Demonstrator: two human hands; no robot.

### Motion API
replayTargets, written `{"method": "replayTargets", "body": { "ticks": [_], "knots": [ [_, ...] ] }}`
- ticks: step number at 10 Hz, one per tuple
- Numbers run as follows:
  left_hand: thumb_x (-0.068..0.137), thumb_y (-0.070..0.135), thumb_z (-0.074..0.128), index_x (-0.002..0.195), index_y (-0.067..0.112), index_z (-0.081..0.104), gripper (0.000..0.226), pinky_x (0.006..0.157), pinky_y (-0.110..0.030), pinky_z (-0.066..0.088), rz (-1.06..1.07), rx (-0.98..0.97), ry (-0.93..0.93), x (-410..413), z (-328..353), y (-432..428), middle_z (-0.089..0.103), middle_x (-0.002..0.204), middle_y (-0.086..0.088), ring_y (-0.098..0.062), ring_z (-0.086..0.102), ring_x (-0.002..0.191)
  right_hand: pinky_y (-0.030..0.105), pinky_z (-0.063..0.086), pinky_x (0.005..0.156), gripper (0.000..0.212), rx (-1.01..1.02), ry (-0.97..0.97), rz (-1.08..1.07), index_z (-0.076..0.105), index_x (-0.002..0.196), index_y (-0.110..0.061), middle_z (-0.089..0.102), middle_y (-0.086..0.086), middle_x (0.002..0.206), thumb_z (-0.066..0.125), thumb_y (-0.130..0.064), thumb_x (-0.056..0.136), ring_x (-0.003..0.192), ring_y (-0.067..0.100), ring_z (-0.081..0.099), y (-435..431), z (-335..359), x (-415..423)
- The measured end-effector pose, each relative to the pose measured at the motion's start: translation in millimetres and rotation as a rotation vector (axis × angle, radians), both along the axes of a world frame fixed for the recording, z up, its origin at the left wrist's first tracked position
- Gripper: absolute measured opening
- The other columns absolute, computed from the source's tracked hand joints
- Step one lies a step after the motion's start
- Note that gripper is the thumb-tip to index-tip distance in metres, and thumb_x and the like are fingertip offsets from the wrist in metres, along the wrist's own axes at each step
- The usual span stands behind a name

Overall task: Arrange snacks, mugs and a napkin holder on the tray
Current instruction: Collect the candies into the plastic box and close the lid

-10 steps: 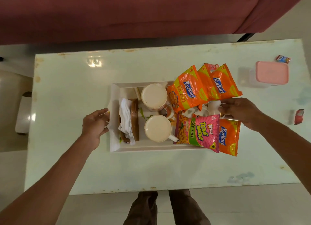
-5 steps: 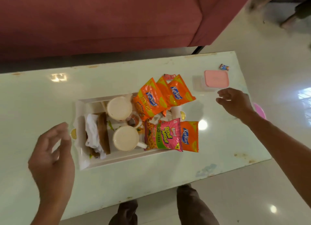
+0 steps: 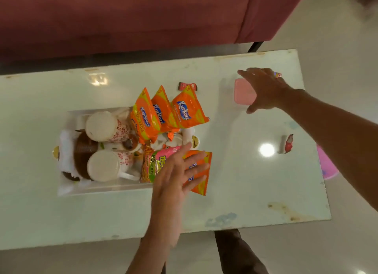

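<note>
Tray (image 3: 96, 188) already holds the mugs (image 3: 102, 126), napkin holder (image 3: 83, 149) and snacks (image 3: 184, 110). Right hand (image 3: 263, 89) is spread wide, empty, right over the pink box (image 3: 241, 95), probably not touching yet. Left hand (image 3: 176, 171) floats splayed above the near packets, so right's closer.

Your view is evenly lit from overhead and fairly bright, with a slight green cast. The glossy counter (image 3: 235, 171) throws back a round white glare spot right of centre and a squarish reflection at upper left. Soft shadows lie under your right hand (image 3: 263, 89). Your left hand (image 3: 176, 177) is smeared by motion blur, and the whole picture is soft. The counter's edges bow with wide-angle distortion.
</note>
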State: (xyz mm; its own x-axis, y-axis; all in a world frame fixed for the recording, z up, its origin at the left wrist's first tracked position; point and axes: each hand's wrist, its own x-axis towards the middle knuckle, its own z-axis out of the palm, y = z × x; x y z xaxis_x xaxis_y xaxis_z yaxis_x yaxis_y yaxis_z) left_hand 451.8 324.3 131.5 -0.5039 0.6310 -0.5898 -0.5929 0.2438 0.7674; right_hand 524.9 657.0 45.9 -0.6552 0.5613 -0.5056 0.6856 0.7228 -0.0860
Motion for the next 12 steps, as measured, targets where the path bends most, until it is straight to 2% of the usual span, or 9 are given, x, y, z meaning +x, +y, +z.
{"method": "replayTargets", "body": {
  "ticks": [1,3,6,7,8,9,10,11,12],
  "knots": [
    [0.098,0.056,0.039,0.138,0.018,0.056,0.058,0.101,-0.043,0.051,0.115,-0.026,-0.296,6,-5,32,0.072,0.128,-0.007,-0.024,0.069,0.118,0.056,0.039,0.103,0.117,-0.03,0.002,0.001,0.021,0.153,-0.026,0.043,0.012,0.147,0.092,-0.031,0.06,0.134,0.04,0.038,1,-11,4],
    [0.103,0.042,0.044,0.133,0.013,0.059,0.044,0.099,-0.04,0.054,0.173,-0.107,-0.402,14,-25,54,0.074,0.123,-0.009,-0.025,0.071,0.113,0.049,0.047,0.091,0.102,-0.11,0.226,0.017,0.03,0.149,-0.025,0.047,0.009,0.14,0.087,-0.018,0.065,0.127,0.036,0.042,-19,7,28],
    [0.098,0.056,0.043,0.136,0.012,0.059,0.06,0.091,-0.048,0.059,-0.059,-0.014,-0.622,17,-31,35,0.063,0.137,-0.02,-0.032,0.067,0.115,0.033,0.033,0.117,0.098,-0.263,0.429,0.758,0.033,0.15,-0.025,0.028,-0.007,0.161,0.082,-0.004,0.068,0.153,0.019,0.01,-103,105,57],
    [0.099,0.04,0.055,0.129,0.01,0.062,0.043,0.086,-0.039,0.06,-0.079,0.049,-0.59,23,-30,31,0.07,0.123,-0.016,-0.025,0.07,0.107,0.008,0.004,0.112,0.108,-0.232,0.439,0.893,0.033,0.151,-0.02,0.033,-0.001,0.159,0.08,0.008,0.058,0.151,0.024,0.019,-127,112,56],
    [0.082,0.035,0.078,0.137,0.006,0.056,0.066,0.095,-0.038,0.057,-0.06,0.135,-0.627,24,-31,27,0.067,0.127,-0.015,-0.025,0.069,0.114,0.019,0.017,0.114,0.124,-0.182,0.446,0.783,0.02,0.156,-0.021,0.022,0.004,0.163,0.077,0.014,0.052,0.15,0.026,0.016,-138,107,59],
    [0.081,0.032,0.079,0.143,0.008,0.049,0.073,0.094,-0.039,0.059,0.002,0.187,-0.645,22,-32,25,0.065,0.129,-0.013,-0.027,0.066,0.119,0.028,0.041,0.109,0.087,-0.263,0.51,0.676,0.019,0.15,-0.051,0.026,-0.004,0.161,0.055,-0.005,0.085,0.151,0.016,0.019,-145,88,83],
    [0.078,0.023,0.083,0.147,0.004,0.046,0.081,0.086,-0.039,0.061,0.072,0.302,-0.743,24,-33,25,0.064,0.128,-0.018,-0.029,0.067,0.114,0.007,0.032,0.104,0.055,-0.146,0.557,0.352,0.044,0.146,-0.031,0.045,-0.019,0.147,0.056,-0.045,0.095,0.133,-0.005,0.043,-184,134,99],
    [0.076,0.029,0.084,0.147,0.005,0.047,0.083,0.092,-0.039,0.059,0.07,0.302,-0.683,33,-28,27,0.064,0.129,-0.018,-0.027,0.066,0.113,0.028,0.059,0.085,0.048,-0.103,0.731,0.043,0.067,0.125,-0.015,0.066,-0.003,0.13,0.064,-0.048,0.091,0.109,0.011,0.069,-212,140,98],
    [0.068,0.029,0.089,0.139,0.006,0.056,0.082,0.082,-0.038,0.063,0.128,0.281,-0.67,39,-28,26,0.068,0.126,-0.02,-0.028,0.071,0.108,0.036,0.062,0.081,0.037,0.069,0.828,0.006,0.073,0.115,-0.007,0.069,0.005,0.124,0.063,-0.034,0.093,0.112,0.017,0.067,-231,122,99]
  ]
}}
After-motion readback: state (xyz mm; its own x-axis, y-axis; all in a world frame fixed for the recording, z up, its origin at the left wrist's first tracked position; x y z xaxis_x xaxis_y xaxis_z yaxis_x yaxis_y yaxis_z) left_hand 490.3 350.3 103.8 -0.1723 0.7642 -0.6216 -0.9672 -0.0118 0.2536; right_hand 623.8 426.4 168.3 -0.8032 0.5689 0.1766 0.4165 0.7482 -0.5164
